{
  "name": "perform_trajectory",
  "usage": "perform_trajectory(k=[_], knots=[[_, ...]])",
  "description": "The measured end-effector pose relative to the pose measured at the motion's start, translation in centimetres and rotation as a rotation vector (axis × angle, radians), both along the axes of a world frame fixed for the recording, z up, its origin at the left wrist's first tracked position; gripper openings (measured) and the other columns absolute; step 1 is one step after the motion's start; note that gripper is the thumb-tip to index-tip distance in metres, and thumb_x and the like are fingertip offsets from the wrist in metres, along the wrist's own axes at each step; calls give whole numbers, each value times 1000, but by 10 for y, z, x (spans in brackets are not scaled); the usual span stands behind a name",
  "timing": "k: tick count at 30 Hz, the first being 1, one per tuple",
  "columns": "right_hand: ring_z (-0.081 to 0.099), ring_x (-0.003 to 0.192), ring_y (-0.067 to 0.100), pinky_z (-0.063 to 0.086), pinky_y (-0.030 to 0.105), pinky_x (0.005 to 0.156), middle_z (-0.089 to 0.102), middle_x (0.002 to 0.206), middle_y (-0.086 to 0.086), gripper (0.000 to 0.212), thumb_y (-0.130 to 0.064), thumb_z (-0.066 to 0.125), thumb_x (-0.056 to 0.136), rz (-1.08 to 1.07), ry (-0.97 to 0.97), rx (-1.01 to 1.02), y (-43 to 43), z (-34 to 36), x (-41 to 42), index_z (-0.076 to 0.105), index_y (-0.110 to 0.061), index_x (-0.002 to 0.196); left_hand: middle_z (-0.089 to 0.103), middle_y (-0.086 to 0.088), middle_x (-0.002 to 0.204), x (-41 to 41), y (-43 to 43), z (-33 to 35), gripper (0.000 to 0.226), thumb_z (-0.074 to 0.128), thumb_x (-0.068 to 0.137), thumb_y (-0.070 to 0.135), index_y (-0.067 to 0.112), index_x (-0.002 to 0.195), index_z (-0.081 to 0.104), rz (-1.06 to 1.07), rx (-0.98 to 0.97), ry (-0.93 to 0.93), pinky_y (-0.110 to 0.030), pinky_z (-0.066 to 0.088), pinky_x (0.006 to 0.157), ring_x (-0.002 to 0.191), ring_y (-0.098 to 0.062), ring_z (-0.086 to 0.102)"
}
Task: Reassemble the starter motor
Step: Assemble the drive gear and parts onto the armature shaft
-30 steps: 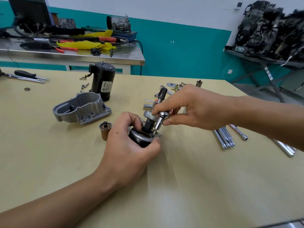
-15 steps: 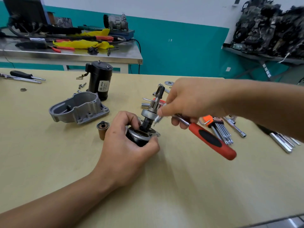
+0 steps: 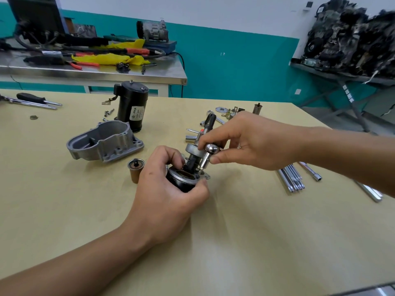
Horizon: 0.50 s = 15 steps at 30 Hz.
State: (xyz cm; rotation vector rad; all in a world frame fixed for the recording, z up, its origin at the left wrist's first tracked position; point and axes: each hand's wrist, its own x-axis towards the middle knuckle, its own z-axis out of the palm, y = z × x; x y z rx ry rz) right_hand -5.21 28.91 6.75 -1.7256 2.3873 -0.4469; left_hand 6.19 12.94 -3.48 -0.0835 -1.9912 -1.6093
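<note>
1. Black-bodied drive assembly (image 3: 183, 183) stood on the table (image 3: 235, 242), shaft pointing up, with my left hand (image 3: 168, 195) curled round its base to steady it.
2. My right hand (image 3: 252, 142) pinched the chrome head of the ratchet driver (image 3: 212, 149). Its bit was down at the flange, on what I took for a screw, though it was too small to be sure.
3. Step in hand, I judged: fastening the flange plate.
4. Next would call for a square bit and slow turns; the aluminium housing (image 3: 106, 144) lay well apart.
</note>
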Motion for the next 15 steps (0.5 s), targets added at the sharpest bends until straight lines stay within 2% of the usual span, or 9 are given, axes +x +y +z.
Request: perform_trajectory(k=[5, 8, 10, 13, 15], knots=[[53, 60, 0, 39, 8, 60, 64, 81, 9, 15, -18, 65, 97, -16, -71, -13, 3, 2, 0, 70, -10, 109, 51, -3, 80, 0, 0, 0, 40, 75, 63, 21, 19, 83, 40, 16, -6, 2, -30, 40, 51, 60, -11, 45], [54, 61, -1, 39, 7, 61, 65, 82, 10, 17, -17, 65, 96, -16, -82, -17, 2, 1, 1, 70, -8, 109, 51, 0, 80, 0, 0, 0, 41, 75, 61, 29, 20, 83, 41, 29, -19, -1, -26, 41, 54, 62, -12, 46], [56, 65, 0, 41, 8, 63, 67, 85, 6, 17, -18, 65, 96, -22, -67, -7, 1, 2, 1, 70, -11, 111, 51, 3, 78, 0, 0, 0, 40, 76, 63, 22, 19, 82, 41, 25, -15, 8, -23, 40, 54, 61, -10, 46], [65, 86, 8, 52, 26, 77, 73, 97, -5, 22, -20, 67, 95, -33, -25, -7, 0, 3, 1, 71, -19, 117, 50, 7, 77, -1, 0, 0, 39, 75, 64, 20, 19, 82, 40, 25, -21, 14, -21, 40, 55, 62, -9, 46], [67, 92, 5, 53, 32, 84, 74, 101, -10, 26, -17, 69, 93, -43, -36, -34, 0, 3, 2, 71, -21, 119, 50, 9, 76, 0, 0, -1, 40, 75, 64, 23, 21, 82, 40, 19, -16, 18, -20, 40, 54, 61, -8, 45]])
